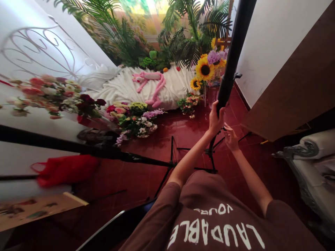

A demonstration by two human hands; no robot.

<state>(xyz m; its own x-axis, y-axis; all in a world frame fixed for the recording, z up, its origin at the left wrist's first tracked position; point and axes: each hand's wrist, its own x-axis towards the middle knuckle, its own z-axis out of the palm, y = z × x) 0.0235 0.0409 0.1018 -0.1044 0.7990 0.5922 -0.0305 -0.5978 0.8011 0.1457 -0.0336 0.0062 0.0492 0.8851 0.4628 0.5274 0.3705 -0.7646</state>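
Note:
A black tripod stand (233,52) rises in front of me, its upper pole running out of the top of the view. My left hand (216,120) is wrapped around the pole at about mid-height. Slightly lower and to the right, my right hand (231,138) has its bent fingers at a small black knob (223,129) on the stand's side. The fingertips partly cover that knob. Below both hands the stand's thin legs spread over the dark red tiled floor (193,139).
A second black stand (125,155) crosses on the left. Beyond lie a draped white cloth (178,89), a pink plush toy (151,76), artificial flowers (138,122) and sunflowers (204,69). A red bag (65,170) sits at left; an ornate sofa (314,164) at right.

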